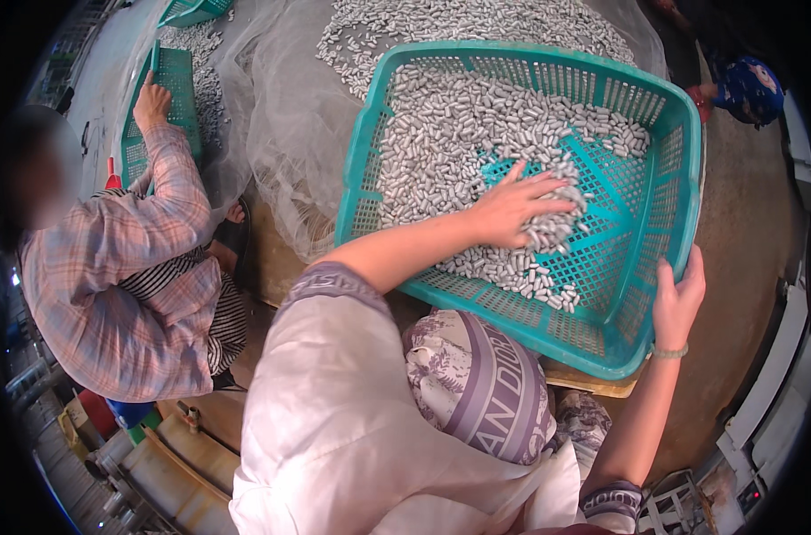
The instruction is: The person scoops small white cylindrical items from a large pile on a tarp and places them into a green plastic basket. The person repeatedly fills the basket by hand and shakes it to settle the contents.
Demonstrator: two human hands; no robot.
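Large basket: a teal green plastic basket [691, 178] with slotted walls fills the upper right and centre of the frame, tilted a little in the view.
Basket contents: many small pale pieces [450, 125] cover its left half and upper side, thinning toward the right, where the bright teal lattice of the floor shows bare; a scattered tongue of them lies along the lower wall.
Other containers: a second green basket [184, 102] stands at the upper left, and part of a third green basket [192, 11] shows at the top edge; I cannot tell what either holds.
Pieces and left hand: the pieces lie under and around the left hand [523, 209], near the centre of the frame; those by its fingertips are blurred.
Left hand state: fingers spread, palm down, touching the pieces inside the large basket.
Right hand state: the right hand [677, 299] pinches the basket's right rim, thumb inside and fingers outside, well apart from the pieces.
Look of pieces: short, rounded, capsule-like, silvery white to grey, lying every which way.
Loose pieces: more of the same kind [548, 22] spread across the top of the frame, beyond the basket.
Netting: a crumpled, whitish sheer net [276, 125] lies left of the large basket.
Co-worker: at the left, a person in a plaid sleeve [178, 178] has a hand at the second basket.
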